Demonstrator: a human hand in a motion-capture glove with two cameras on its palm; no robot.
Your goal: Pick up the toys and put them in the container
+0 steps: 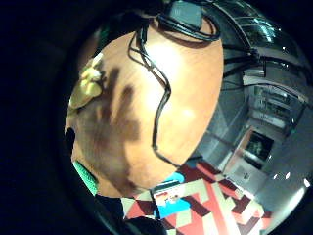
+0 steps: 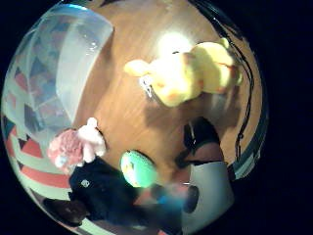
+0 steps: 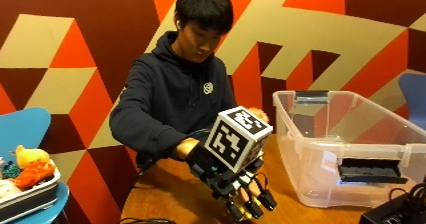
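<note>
yellow plush [image 1: 87,87] cut by view edge | green toy [image 2: 138,169] blurred (kind unclear)

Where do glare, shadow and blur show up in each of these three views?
Little finger side palm view: glare and a hand-shaped shadow on the wooden table. Thumb side palm view: glare beside the yellow plush toy, blurred glove edge. Outside view: even lighting, the gloved right hand slightly soft.

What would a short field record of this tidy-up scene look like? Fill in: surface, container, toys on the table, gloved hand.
surface: wooden table
container: clear plastic bin on the table, no toys seen inside
toys on the table: yellow plush, pink plush, green toy
gloved hand: right hand above the table beside the bin, fingers pointing down, holding nothing
</note>
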